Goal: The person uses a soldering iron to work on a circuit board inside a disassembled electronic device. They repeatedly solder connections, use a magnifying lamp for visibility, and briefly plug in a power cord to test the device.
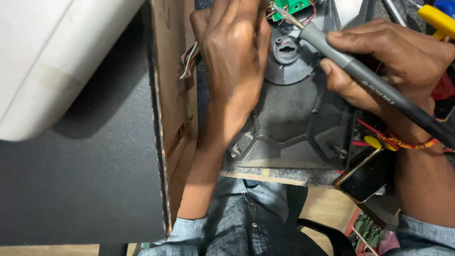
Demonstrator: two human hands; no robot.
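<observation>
My right hand (393,61) grips a grey soldering iron (360,76), its metal tip touching a small green circuit board (296,5) at the top edge of the view. My left hand (234,52) reaches up beside that board, fingers closed around something at the top that I cannot make out. Both hands work over the grey plastic back of a speaker frame (289,109) with a mesh cone and round magnet cap (286,50). A bundle of coloured wires (188,59) runs out left of my left hand.
A black panel with raw wooden edge (161,118) stands at left, with a white curved casing (42,57) above it. A dark phone (367,175) lies by my right wrist. A yellow-handled tool (438,19) sits top right. The bench edge (270,176) runs below the speaker.
</observation>
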